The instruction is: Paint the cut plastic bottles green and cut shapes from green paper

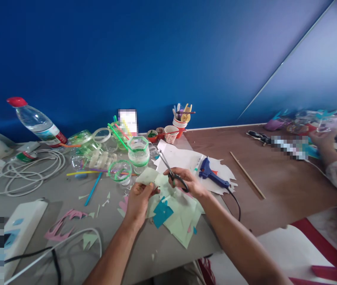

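My left hand [141,196] pinches a piece of pale green paper [148,176] above the table. Just to its right, my right hand [186,180] is closed on the dark handles of a pair of scissors [173,174], whose blades point up and to the left. Beneath both hands lie larger pale green sheets [183,227] and a teal paper scrap [162,212]. A blue hot glue gun [211,174] rests on white paper [183,158] beyond my right hand. Behind the left hand stands a clear plastic cup with green trim [139,152].
A tilted water bottle [40,124], coiled white cable [29,174] and power strip [23,229] occupy the left. Pink paper scraps [64,225] lie nearby. Paper cups [180,126] stand by the wall. A wooden stick [247,174] lies right, near another person's hand [324,138].
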Tool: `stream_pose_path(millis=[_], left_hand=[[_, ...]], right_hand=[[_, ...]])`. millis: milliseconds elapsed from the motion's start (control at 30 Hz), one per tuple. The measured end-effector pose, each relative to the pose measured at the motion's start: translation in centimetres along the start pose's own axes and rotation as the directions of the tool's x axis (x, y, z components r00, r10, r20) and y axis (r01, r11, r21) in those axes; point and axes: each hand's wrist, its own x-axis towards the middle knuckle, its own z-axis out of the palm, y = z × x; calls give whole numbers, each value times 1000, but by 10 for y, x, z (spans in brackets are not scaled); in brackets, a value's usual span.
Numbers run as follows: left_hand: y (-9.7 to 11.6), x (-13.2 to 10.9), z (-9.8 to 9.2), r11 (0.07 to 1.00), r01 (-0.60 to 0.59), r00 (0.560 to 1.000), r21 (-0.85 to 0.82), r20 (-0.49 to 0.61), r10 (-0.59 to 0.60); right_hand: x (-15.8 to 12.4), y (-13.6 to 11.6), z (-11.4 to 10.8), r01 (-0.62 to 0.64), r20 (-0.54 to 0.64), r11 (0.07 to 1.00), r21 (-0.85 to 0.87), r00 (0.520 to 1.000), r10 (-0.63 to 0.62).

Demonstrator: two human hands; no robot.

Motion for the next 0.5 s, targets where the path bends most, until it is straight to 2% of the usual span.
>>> stream_pose_path(millis=[167,300,400,500], left_hand=[[1,3,-3,999,-51,999,-3,14,51],[2,6,-4,996,-52,998,-66,-39,50],[2,7,-5,994,-60,996,-87,-78,53],[2,7,-5,993,-70,994,-98,-85,62]], right_hand=[[-3,-9,-12,-29,93,991,-131,995,41],[-4,-10,-10,0,109,975,-222,994,25],[-4,-8,-6,60,110,946,-319,994,-26],[-2,-7,-1,143,127,877,-458,987,-95]])
